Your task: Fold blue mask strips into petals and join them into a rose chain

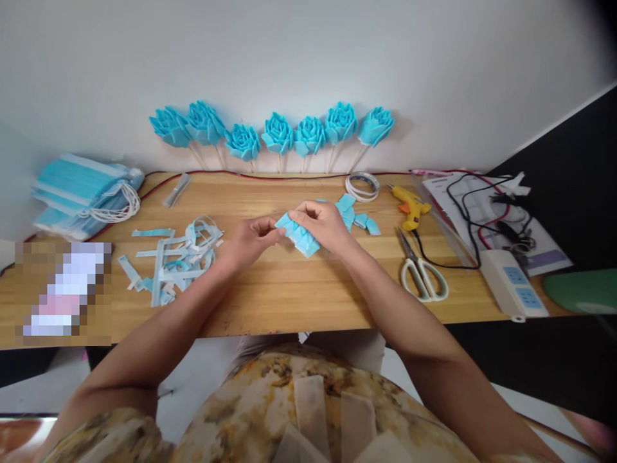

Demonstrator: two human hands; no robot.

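Note:
Over the middle of the table, my right hand (324,224) grips pleated light-blue mask fabric (303,239), thumb on top and fingers behind it. My left hand (251,243) is closed in a pinch at the fabric's left edge. The fabric hangs a little above the wood, its lower edge folded in small pleats. Just behind my right hand lie several cut blue fabric pieces (346,209). To the left of my left hand is a loose heap of cut mask strips (180,260). The fingertips behind the fabric are hidden.
Several blue fabric flowers (278,133) on sticks lean against the wall. Blue masks (77,190) are stacked at left, behind a blurred phone (65,289). At right are a tape roll (362,186), yellow glue gun (409,207), scissors (424,278), cables and a power strip (513,283).

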